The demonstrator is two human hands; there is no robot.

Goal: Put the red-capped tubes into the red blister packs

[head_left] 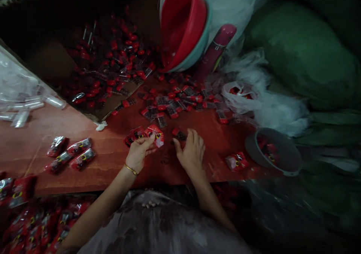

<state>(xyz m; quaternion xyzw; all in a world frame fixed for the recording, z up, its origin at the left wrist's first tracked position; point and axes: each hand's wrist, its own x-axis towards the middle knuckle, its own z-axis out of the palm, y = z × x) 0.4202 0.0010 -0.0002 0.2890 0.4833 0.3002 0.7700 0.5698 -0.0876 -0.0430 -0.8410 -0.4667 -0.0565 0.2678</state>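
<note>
head view, left grip (138, 153) holding red packets (153, 133), right grip (192, 152) narrow, touching capped piece (179, 134)

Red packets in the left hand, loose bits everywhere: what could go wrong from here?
The left hand pinches several red packets fanned out; one might slip. The grey bowl sits at the right edge of the table and could tip off. The tilted red basin might slide onto the loose pieces.
</note>
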